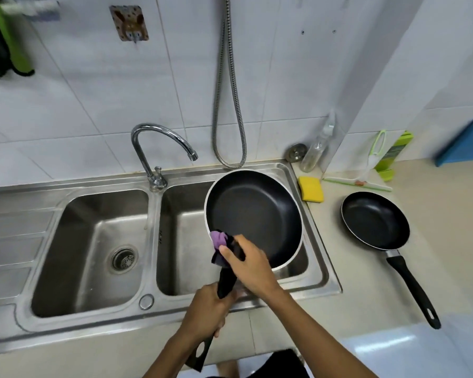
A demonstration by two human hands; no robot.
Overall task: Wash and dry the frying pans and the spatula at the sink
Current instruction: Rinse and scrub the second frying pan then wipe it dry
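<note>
A large black frying pan point(253, 214) with a pale rim is held tilted over the right basin of the steel sink point(175, 271). My left hand point(206, 312) grips its black handle. My right hand point(250, 264) pinches a purple cloth point(220, 241) against the pan's near rim, where the handle joins. A smaller black frying pan point(374, 221) lies on the counter to the right, its handle pointing toward me. No spatula is in view.
A curved chrome tap point(161, 148) stands behind the divider between the basins. A yellow sponge point(310, 189), a clear bottle point(316, 151) and a green-and-white squeegee point(366, 173) lie at the back right. A metal hose point(230, 105) hangs on the tiled wall.
</note>
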